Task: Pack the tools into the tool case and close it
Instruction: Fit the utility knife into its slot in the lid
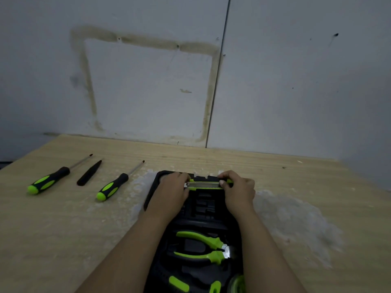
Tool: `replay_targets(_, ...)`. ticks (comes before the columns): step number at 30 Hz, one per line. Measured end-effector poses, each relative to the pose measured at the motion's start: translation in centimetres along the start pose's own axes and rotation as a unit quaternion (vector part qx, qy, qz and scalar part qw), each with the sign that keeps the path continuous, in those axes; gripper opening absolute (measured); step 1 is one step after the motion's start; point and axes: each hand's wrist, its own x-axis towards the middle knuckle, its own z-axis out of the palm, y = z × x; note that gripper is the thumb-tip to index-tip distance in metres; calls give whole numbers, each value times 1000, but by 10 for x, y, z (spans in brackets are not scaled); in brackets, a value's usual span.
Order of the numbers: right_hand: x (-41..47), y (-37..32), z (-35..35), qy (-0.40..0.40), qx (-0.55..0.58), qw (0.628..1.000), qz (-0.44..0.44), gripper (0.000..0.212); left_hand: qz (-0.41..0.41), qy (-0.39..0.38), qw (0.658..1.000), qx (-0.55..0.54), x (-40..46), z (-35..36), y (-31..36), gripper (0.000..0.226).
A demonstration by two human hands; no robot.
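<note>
While the black tool case (196,210) lies open on the wooden worktop (63,218), both hands grip a green utility knife (203,185) over its far end, the left hand (173,187) clamped on one end and the right hand (239,187) on the other. Green-handled pliers (205,247) sit in a nearer recess. Left of the case lie two screwdrivers (49,180) (113,187), with what seems a black file (88,173) between them.

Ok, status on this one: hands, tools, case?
Both hands, left and right, pressing the utility knife into the open case. Pliers seated. Two screwdrivers still out.
</note>
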Motion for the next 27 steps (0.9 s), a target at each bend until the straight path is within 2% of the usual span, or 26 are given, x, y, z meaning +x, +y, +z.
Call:
replay_targets(2, 0, 3, -2, -23, -31, 999, -35, 14, 1, 6, 1000, 17, 1, 2, -1, 26)
replay_targets(5, -1, 7, -6, -75, -37, 995, -59, 35, 8, 25, 996, 88, 2, 7, -3, 25)
replay_targets(8, 0, 9, 0, -96, -100, 988, -73, 46, 0, 8, 996, 88, 3, 7, -4, 33)
replay_targets(16, 2, 8, 8, -57, -146, 986, -54, 44, 21, -40, 992, 115, 5, 10, -5, 41)
replay_targets(22, -4, 4, 10, -50, -215, 971, -92, 40, 19, -29, 988, 151, 4, 13, 0, 40)
replay_targets(27, -1, 2, 5, -13, -193, 975, -105, 36, 16, 3, 987, 161, 1, 11, 3, 54)
